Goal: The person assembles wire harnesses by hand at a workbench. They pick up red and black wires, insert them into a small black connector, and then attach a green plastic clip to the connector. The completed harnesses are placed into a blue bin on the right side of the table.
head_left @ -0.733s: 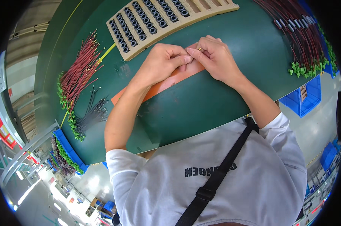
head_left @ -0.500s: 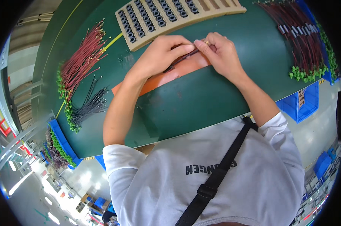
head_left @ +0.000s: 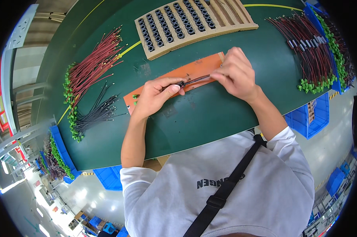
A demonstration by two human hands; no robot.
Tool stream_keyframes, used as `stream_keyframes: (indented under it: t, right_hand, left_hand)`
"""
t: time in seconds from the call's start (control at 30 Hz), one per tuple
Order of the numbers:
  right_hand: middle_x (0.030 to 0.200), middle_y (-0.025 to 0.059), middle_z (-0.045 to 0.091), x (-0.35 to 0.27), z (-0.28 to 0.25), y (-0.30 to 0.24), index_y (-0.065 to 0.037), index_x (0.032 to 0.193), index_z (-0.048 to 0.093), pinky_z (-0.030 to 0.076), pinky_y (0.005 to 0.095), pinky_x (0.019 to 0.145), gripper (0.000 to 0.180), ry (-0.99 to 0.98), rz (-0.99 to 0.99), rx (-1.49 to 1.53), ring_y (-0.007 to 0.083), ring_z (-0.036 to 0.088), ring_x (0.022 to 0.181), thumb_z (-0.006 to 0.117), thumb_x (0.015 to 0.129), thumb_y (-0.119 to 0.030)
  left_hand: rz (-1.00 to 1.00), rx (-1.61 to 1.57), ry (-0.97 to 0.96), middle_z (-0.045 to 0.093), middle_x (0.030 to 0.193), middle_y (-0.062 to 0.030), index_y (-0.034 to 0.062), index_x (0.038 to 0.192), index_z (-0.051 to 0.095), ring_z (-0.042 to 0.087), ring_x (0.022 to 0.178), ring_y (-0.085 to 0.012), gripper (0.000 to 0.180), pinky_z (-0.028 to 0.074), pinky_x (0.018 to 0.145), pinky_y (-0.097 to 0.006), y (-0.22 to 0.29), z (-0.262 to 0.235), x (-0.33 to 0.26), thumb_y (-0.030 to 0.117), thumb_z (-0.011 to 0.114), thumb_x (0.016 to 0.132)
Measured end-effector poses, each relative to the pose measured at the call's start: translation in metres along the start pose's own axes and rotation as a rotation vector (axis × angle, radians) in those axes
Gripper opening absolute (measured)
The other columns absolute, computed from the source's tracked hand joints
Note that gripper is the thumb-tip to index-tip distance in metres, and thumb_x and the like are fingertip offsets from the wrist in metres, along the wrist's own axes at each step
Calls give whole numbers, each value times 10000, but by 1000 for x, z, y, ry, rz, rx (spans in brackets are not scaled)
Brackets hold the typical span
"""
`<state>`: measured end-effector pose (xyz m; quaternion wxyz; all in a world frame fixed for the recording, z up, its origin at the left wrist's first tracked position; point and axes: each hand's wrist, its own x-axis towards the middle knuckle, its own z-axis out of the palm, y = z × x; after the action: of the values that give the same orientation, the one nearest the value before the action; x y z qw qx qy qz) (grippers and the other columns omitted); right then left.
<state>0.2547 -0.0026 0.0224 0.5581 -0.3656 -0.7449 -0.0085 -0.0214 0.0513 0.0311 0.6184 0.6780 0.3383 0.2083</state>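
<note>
My left hand (head_left: 157, 96) is closed around a small black ring core (head_left: 181, 83), thumb on its near side. Dark thin wires (head_left: 198, 79) run out of the core toward the right. At their far end my right hand (head_left: 237, 75) pinches them, fingers curled. Both hands are over a long orange board (head_left: 198, 66) lying slantwise on the green table. Small green connectors (head_left: 135, 98) show at the board's left end, beside my left wrist; whether they belong to the held wires is hidden.
A tray (head_left: 158, 50) with rows of black ring cores stands beyond the board. Red wires (head_left: 97, 59) and black wires (head_left: 97, 114) with green connectors lie left. Wires with grey cores (head_left: 308, 47) lie right, next to a blue bin (head_left: 328, 51). Blue crates (head_left: 314, 116) stand below the table edge.
My hands were close together over the board; they are now apart, the left lower and to the left. The core and a stretch of wire show between them. The whole view has shifted slightly.
</note>
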Motion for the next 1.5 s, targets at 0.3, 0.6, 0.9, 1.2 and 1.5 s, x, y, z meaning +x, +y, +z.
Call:
stream_keyframes:
  t: [0.3, 0.6, 0.9, 1.2, 1.5]
  right_hand:
    - [639, 11, 423, -17, 15, 14, -28, 721, 576, 356, 322, 644, 299, -75, 699, 242, 152, 403, 640, 750, 933, -147]
    - [633, -8, 406, -19, 15, 22, -30, 720, 578, 351, 307, 645, 307, -113, 760, 319, 136, 382, 643, 753, 938, -159]
    - [638, -13, 400, -17, 12, 22, -33, 725, 582, 353, 305, 666, 296, -122, 764, 303, 129, 391, 651, 757, 932, -153]
    - [918, -5, 568, -10, 12, -12, -12, 1209, 680, 466, 260, 777, 262, 13, 856, 650, 84, 523, 799, 713, 963, -97]
    - [904, 6, 640, 5, 50, -66, 24, 1082, 742, 457, 224, 691, 284, -36, 916, 897, 65, 548, 765, 561, 1076, -195]
  left_hand:
    - [-89, -13, 7, 717, 876, -48, -49, 1176, 727, 622, 783, -102, 274, 506, 715, -266, -4, -1, 1, 131, 710, 969]
    - [-31, 4, 16, 716, 877, -41, -36, 1146, 746, 614, 775, -89, 248, 494, 687, -244, 1, 3, 4, 60, 751, 918]
    - [-70, 80, -14, 768, 1091, -110, -47, 1158, 730, 683, 923, -131, 259, 541, 825, -274, 6, 6, 5, 74, 737, 930]
    - [38, -125, 104, 748, 1041, -73, -4, 1393, 575, 705, 949, -127, 466, 560, 840, -288, 20, -9, -19, 21, 702, 945]
    - [56, 168, 259, 745, 821, -71, 28, 1141, 658, 701, 742, -132, 264, 542, 704, -279, 44, 25, -30, 96, 767, 911]
